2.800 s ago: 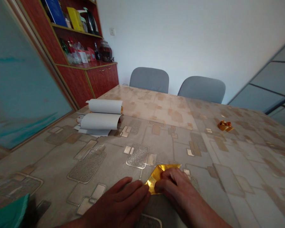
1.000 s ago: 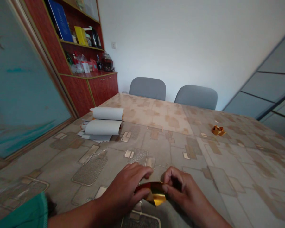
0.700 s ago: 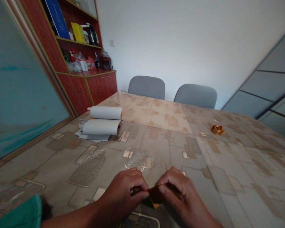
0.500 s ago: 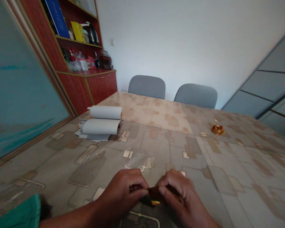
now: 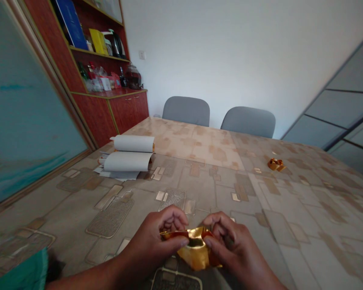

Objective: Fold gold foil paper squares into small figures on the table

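Observation:
A piece of folded gold foil paper (image 5: 196,249) is held up just above the table's near edge, and its shiny sides are pulled apart into a hollow shape. My left hand (image 5: 155,237) pinches its left end between thumb and fingers. My right hand (image 5: 226,241) grips its right end the same way. Both hands hover over the patterned tablecloth (image 5: 205,185). A small crumpled gold folded piece (image 5: 276,164) lies far off to the right, out of reach of either hand.
Curled white paper sheets (image 5: 128,157) lie in a stack at the table's left. A teal sleeve or cloth (image 5: 27,270) shows at the lower left. Two grey chairs (image 5: 186,110) stand beyond the table, below a red wooden cabinet (image 5: 109,108) with shelves of assorted items.
The foil has gone from lying flat under my hands to being lifted, pinched tight, then spread open. My hands have moved slightly apart. The camera view has shifted a little.

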`<state>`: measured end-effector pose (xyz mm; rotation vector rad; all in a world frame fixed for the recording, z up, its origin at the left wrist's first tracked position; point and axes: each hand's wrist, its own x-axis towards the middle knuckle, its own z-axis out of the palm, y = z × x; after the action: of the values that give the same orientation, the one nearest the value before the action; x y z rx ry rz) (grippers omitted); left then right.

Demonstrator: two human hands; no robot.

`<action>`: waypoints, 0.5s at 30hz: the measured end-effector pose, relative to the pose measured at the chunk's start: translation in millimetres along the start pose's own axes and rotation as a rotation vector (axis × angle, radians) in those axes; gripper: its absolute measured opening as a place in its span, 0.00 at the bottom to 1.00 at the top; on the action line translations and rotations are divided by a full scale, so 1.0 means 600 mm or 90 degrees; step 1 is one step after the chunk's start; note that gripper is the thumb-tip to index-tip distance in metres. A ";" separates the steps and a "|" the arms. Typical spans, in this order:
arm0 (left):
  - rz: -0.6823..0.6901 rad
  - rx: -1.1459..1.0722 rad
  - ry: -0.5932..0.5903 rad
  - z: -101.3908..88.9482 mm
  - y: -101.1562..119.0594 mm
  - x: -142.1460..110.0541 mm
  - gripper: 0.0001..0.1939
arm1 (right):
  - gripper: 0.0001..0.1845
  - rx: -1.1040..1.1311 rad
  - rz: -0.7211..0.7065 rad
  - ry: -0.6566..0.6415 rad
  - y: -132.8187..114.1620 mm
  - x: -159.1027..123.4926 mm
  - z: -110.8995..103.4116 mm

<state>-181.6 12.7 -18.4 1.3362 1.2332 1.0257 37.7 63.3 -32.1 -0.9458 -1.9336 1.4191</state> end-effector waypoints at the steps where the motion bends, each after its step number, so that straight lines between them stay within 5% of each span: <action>1: 0.004 0.015 0.003 0.001 0.000 0.000 0.08 | 0.12 -0.016 -0.006 0.004 -0.002 0.000 -0.001; 9: -0.008 -0.028 0.023 -0.001 -0.001 0.000 0.11 | 0.06 -0.017 -0.031 -0.009 -0.032 -0.006 -0.010; 15: 0.037 0.045 0.014 -0.008 -0.004 0.001 0.07 | 0.03 -0.179 -0.126 0.006 -0.031 -0.006 -0.015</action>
<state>-186.8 13.7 -20.2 1.4262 1.2643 1.0483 42.9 62.2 -12.0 -0.8528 -2.1903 1.0486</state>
